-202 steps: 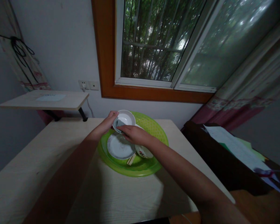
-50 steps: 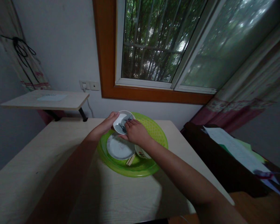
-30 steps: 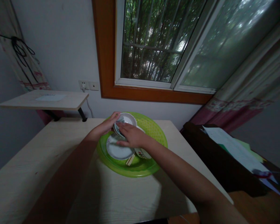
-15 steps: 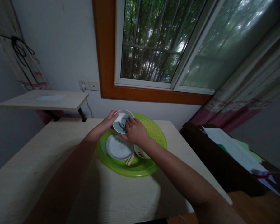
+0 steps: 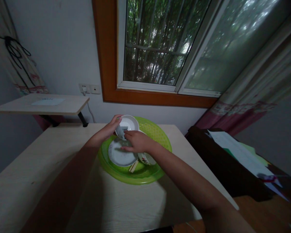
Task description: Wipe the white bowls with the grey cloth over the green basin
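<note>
Here, the left hand (image 5: 114,124) pinches a bowl (image 5: 131,121) near the counter's (image 5: 126,202) far edge; the right hand (image 5: 137,141), thumb spread, presses cloth (image 5: 120,132) inside.

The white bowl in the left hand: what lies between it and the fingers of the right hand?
In the head view, a grey cloth lies between the bowl and the right hand.
</note>
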`<state>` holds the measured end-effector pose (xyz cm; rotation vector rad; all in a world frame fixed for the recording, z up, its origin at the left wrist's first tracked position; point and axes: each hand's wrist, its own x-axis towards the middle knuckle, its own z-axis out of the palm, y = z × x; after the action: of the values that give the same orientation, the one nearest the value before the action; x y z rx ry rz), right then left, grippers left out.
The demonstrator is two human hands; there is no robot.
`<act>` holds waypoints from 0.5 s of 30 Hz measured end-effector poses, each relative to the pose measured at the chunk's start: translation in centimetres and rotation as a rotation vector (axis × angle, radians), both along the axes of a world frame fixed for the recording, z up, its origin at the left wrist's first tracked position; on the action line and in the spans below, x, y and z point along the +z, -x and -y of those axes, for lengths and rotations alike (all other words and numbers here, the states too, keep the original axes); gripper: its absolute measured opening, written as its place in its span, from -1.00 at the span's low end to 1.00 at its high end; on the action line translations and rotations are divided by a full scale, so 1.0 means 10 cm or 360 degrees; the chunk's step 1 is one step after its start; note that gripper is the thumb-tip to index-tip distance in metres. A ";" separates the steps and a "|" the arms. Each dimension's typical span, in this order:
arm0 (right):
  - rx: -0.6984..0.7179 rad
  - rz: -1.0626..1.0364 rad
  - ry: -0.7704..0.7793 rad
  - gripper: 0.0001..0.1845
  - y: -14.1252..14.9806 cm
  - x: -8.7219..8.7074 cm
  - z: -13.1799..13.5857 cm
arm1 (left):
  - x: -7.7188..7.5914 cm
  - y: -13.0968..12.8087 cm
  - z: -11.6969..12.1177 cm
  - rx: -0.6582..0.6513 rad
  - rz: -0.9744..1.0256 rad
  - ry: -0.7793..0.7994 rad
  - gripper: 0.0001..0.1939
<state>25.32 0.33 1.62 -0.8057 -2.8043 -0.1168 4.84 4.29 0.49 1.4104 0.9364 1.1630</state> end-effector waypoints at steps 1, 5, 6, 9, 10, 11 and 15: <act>0.0018 -0.0010 -0.0010 -0.30 0.01 -0.02 0.00 | -0.01 0.00 -0.01 -0.0016 -0.0005 0.0003 -0.54; 0.0023 -0.0003 -0.0094 -0.09 0.05 -0.10 -0.02 | -0.06 0.01 -0.05 -0.0110 -0.0039 0.0041 -0.55; -0.0009 0.0007 -0.0115 -0.04 0.06 -0.11 -0.02 | -0.07 0.02 -0.07 -0.0124 -0.0035 0.0050 -0.54; -0.0143 0.0025 -0.0177 0.02 0.07 -0.14 -0.02 | -0.08 0.02 -0.08 -0.0144 -0.0026 0.0057 -0.53; -0.0181 0.0023 -0.0200 0.02 0.07 -0.14 -0.03 | -0.08 0.01 -0.08 -0.0149 -0.0029 0.0049 -0.53; -0.0210 0.0017 -0.0223 0.01 0.06 -0.14 -0.03 | -0.08 0.01 -0.08 -0.0152 -0.0028 0.0035 -0.54; -0.0254 -0.0025 -0.0295 0.03 0.04 -0.12 -0.05 | -0.06 0.00 -0.07 -0.0128 0.0023 -0.0013 -0.56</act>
<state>24.94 0.82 0.44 -0.9771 -2.6617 -0.3878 4.89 4.98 -0.10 1.4316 0.8582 1.1164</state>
